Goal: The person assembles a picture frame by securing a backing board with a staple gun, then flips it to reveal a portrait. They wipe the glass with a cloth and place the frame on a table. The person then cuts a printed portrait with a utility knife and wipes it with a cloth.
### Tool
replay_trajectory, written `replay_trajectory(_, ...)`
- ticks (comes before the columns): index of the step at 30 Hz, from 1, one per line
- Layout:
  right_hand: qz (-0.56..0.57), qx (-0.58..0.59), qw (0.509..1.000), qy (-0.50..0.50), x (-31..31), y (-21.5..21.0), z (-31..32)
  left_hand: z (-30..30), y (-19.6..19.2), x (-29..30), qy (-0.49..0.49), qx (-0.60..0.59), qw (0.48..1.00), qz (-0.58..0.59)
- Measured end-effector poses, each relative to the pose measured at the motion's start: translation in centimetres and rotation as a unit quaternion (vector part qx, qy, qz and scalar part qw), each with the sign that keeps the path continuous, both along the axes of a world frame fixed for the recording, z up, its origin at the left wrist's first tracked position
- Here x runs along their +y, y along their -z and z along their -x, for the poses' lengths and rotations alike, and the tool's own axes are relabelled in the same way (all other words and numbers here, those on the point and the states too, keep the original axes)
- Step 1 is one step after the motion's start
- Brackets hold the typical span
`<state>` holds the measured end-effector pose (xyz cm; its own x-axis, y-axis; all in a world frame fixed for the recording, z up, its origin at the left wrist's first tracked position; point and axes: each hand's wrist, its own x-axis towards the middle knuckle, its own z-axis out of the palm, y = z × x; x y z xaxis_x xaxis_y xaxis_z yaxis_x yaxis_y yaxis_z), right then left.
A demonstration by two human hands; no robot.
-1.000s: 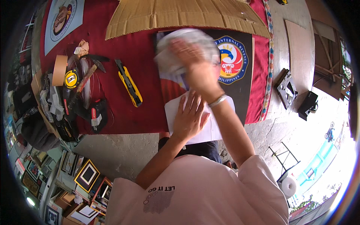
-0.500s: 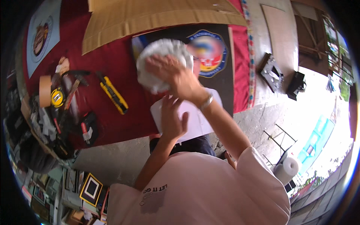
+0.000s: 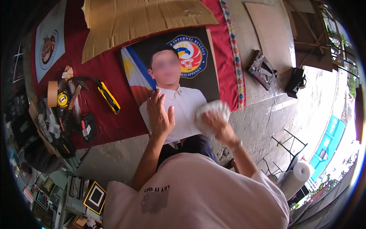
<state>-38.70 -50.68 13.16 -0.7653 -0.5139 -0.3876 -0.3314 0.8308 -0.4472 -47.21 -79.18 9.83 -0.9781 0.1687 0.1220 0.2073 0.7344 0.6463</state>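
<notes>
A large portrait print (image 3: pixel 187 122) of a person in a white shirt, with a flag and a round emblem behind, lies flat on a red tablecloth (image 3: pixel 114 129). My left hand (image 3: pixel 161 116) is open over the lower left of the print, fingers stretched; whether it touches the surface, I cannot tell. In my right hand (image 3: pixel 219 124) is a bunched white cloth (image 3: pixel 204 110), at the print's lower right corner near the table's front edge. The right fingers are slightly blurred and lie on top of the cloth.
At the left lie a yellow utility knife (image 3: pixel 109 97), a tape roll (image 3: pixel 52 94), a tape measure (image 3: pixel 62 99) and a hammer (image 3: pixel 78 87). Corrugated cardboard (image 3: pixel 148 19) spans the far side. A staple gun (image 3: pixel 262 70) and a black object (image 3: pixel 296 83) sit to the right.
My right hand has swept the cloth from the print's upper left to its lower right, uncovering the portrait's face. My left hand has shifted slightly left. The view has moved a little.
</notes>
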Motion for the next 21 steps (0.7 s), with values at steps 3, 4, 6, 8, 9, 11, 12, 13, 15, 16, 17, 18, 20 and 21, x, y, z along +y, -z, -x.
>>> replay_trajectory(3, 0.114, -0.251, 0.945, 0.174, 1.8, -6.8, -6.4, 0.1, -0.3, 0.2, -0.005, 0.016, 1.0, -0.009)
replay_trajectory(4, 0.113, -0.269, 0.934, 0.207, 3.2, -7.5, -6.3, -0.2, -0.3, -0.1, -0.002, 0.017, 1.0, -0.023)
replay_trajectory(6, 0.1, -0.305, 0.906, 0.277, 5.9, -10.1, -4.5, 0.0, -0.5, -0.7, 0.007, 0.016, 0.998, -0.063)
replay_trajectory(8, 0.097, -0.073, 0.931, 0.344, 7.7, -10.5, -1.2, -0.6, -1.9, -1.6, -0.022, 0.033, 0.997, -0.071)
replay_trajectory(9, 0.077, 0.049, 0.927, 0.364, 8.4, -10.6, 1.0, -1.3, -2.7, -2.1, -0.038, 0.041, 0.996, -0.074)
replay_trajectory(11, -0.023, 0.24, 0.905, 0.349, 9.2, -10.5, 5.7, -4.4, -3.5, -3.8, -0.094, 0.027, 0.995, -0.014)
replay_trajectory(12, -0.088, 0.3, 0.891, 0.33, 9.4, -10.3, 7.0, -6.5, -4.0, -4.5, -0.126, 0.019, 0.992, 0.018)
replay_trajectory(13, -0.066, 0.312, 0.875, 0.363, 9.0, -9.8, 7.3, -8.4, -4.5, -4.8, -0.131, 0.006, 0.991, 0.029)
replay_trajectory(15, -0.017, 0.292, 0.871, 0.395, 7.7, -8.5, 6.3, -11.8, -5.3, -5.3, -0.139, -0.023, 0.989, 0.049)
replay_trajectory(16, -0.014, 0.132, 0.898, 0.42, 6.7, -7.2, 4.9, -13.1, -5.3, -5.8, -0.126, -0.078, 0.987, 0.059)
replay_trajectory(17, 0.033, 0.129, 0.923, 0.36, 5.6, -5.2, 2.9, -14.6, -5.1, -6.3, -0.116, -0.136, 0.982, 0.066)
replay_trajectory(18, 0.013, 0.148, 0.927, 0.344, 3.3, -4.1, 0.9, -15.9, -5.0, -6.5, -0.107, -0.198, 0.972, 0.071)
replay_trajectory(20, 0.029, 0.007, 0.936, 0.352, 0.9, -1.7, -2.0, -16.6, -4.4, -6.3, -0.11, -0.246, 0.963, 0.026)
replay_trajectory(21, -0.007, -0.034, 0.931, 0.364, 0.6, -1.2, -2.8, -16.4, -3.7, -5.7, -0.107, -0.238, 0.965, 0.003)
